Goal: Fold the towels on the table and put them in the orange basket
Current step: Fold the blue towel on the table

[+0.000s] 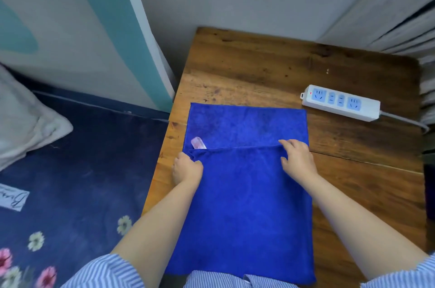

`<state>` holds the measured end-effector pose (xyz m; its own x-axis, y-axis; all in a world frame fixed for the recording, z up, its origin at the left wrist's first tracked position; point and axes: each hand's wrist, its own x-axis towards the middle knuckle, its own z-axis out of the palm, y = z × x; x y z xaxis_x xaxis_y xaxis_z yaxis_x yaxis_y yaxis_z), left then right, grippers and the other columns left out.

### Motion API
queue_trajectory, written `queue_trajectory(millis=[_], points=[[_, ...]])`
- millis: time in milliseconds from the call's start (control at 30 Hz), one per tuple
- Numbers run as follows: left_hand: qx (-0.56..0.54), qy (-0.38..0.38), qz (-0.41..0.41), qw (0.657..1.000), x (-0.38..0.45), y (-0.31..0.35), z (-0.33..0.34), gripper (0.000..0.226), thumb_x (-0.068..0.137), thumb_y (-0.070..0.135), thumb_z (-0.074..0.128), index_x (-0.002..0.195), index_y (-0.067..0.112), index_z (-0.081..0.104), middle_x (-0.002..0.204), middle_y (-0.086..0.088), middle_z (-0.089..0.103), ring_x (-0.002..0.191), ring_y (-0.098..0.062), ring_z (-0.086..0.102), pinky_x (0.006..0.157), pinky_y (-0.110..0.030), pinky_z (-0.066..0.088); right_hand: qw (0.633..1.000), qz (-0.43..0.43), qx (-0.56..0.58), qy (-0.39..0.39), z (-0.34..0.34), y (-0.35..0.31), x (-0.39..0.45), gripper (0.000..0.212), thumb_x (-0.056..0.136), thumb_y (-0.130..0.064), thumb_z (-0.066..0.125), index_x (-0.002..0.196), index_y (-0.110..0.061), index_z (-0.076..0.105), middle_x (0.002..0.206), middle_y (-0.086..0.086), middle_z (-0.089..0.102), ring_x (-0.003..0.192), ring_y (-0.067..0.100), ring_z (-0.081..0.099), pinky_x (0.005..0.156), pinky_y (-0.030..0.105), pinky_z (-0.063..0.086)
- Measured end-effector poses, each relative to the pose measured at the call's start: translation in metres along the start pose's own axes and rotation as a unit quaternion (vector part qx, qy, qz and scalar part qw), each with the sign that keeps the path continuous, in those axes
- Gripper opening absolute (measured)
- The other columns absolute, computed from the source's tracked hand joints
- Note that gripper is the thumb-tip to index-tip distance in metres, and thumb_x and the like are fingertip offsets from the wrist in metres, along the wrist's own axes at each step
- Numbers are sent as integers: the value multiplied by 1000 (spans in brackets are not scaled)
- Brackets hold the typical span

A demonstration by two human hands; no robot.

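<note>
We've got the blue towel (244, 193) flat on the wooden bench (259, 64), near edge folded up about halfway. Our left hand (187, 167) pinches the fold's left corner, our right hand (297, 158) grips the right one. A white power strip (341, 102) sits just beyond, plus a little pink label (198, 143) poking out.

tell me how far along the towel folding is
Early. Done: the blue towel lies spread on the wooden table. In hand: the left hand and right hand each grip a corner of its near edge, brought about halfway up, so the first fold is unfinished. Left: finishing the folds and putting it in the orange basket, which is not in view.
</note>
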<state>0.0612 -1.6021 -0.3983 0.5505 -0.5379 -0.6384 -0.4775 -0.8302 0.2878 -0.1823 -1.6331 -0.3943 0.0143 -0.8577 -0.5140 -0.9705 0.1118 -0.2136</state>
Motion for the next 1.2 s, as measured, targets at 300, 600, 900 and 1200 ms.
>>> queue_trajectory(millis=[300,600,900,1200], points=[[-48,-204,72,975,19,-5,-50,35,64,-3,48,38,16,35,47,2,33,53,-14,24,51,-25,18,928,24,301,-220,-38,18,4,26,85,7,45,70,-9,58,67,5,51,57,11,49,48,22,34],[-8,-269,-41,962,36,27,-64,34,78,-8,25,52,13,25,49,0,26,43,-16,22,38,-18,19,822,175,400,-367,-68,43,19,48,75,10,26,40,-12,51,52,5,43,49,16,39,47,24,31],[-50,-65,94,992,86,74,-50,35,88,4,41,53,12,38,61,-5,37,60,-20,32,51,-28,23,897,126,414,-94,-79,29,59,30,80,9,37,57,-9,43,59,5,38,56,15,34,52,25,28],[-75,19,129,989,101,97,-39,26,91,4,39,106,0,61,104,-15,60,86,-21,46,73,-24,34,977,85,188,54,-74,28,97,22,91,-5,42,100,-3,63,102,12,60,102,28,53,76,27,37]])
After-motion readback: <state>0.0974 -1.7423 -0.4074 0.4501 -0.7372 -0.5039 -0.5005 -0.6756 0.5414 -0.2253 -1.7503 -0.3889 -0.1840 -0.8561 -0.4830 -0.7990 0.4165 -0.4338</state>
